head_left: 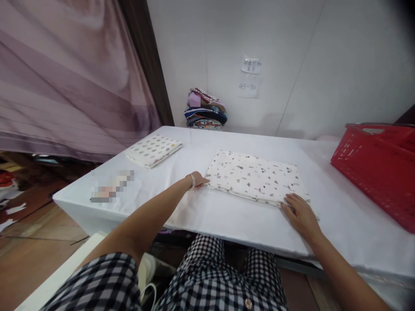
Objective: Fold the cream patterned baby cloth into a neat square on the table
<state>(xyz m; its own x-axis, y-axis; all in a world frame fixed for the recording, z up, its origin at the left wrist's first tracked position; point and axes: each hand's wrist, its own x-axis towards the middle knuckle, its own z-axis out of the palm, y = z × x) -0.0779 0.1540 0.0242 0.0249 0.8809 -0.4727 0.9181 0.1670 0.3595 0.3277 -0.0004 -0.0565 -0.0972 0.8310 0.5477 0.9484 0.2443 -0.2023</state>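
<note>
Flatly, left hand (198, 179), right hand (300, 214), soft rectangular folded printed cloth (256, 177)

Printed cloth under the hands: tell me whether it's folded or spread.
Folded. The cloth is a compact rectangle with stacked layers along its near edge, where both hands rest.
</note>
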